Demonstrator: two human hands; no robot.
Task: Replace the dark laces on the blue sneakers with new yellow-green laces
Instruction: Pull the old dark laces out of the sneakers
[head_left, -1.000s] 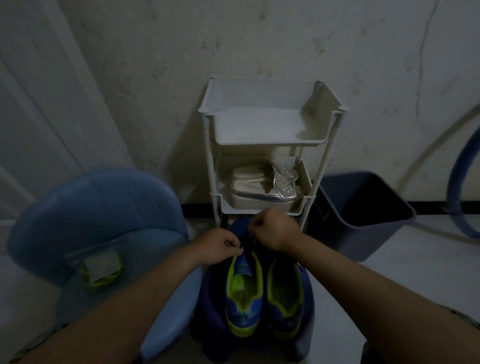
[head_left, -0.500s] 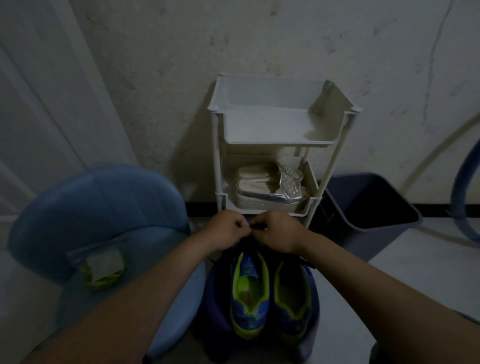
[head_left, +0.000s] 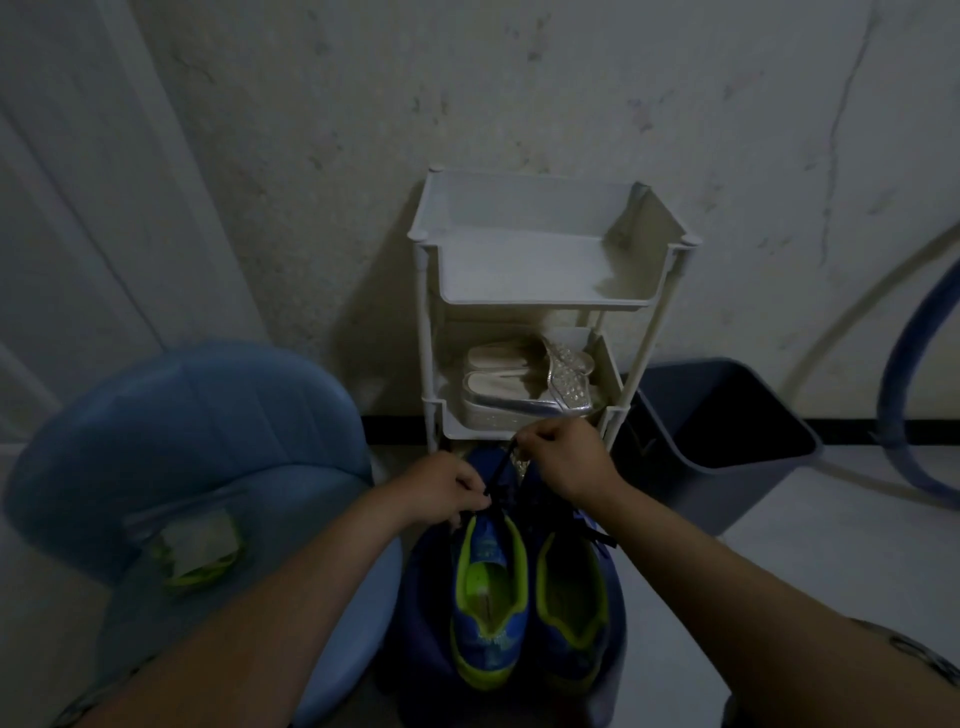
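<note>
Lighting is dim. Two blue sneakers (head_left: 519, 618) with yellow-green collars stand side by side, heels toward the camera, on a dark blue surface (head_left: 421, 597); what that surface is cannot be told. They sit low in the frame, just in front of the rack (head_left: 550, 291) and beside the chair (head_left: 187, 441).

Left hand (head_left: 444, 488): fingers curled, thumb and fingertips pinching a dark lace (head_left: 500, 467) just above the tongue of the sneaker on the left. Right hand (head_left: 569, 462): fingers curled, pinching the same lace at its upper end, higher and farther from the camera. The lace runs in a straight slanted line between the two hands. More dark lacing shows on the other sneaker, below the right wrist; how far it is threaded cannot be told.

A clear packet (head_left: 200, 545) with yellow-green contents lies on the blue chair's seat, well apart from both hands.

The white rack stands against the wall (head_left: 467, 93). Its top shelf is bare; a pair of silver sandals (head_left: 524, 384) lies on the shelf below. A grey bin (head_left: 727, 415) stands on the floor just right of the rack. A blue tube (head_left: 893, 389) curves along the right edge.
</note>
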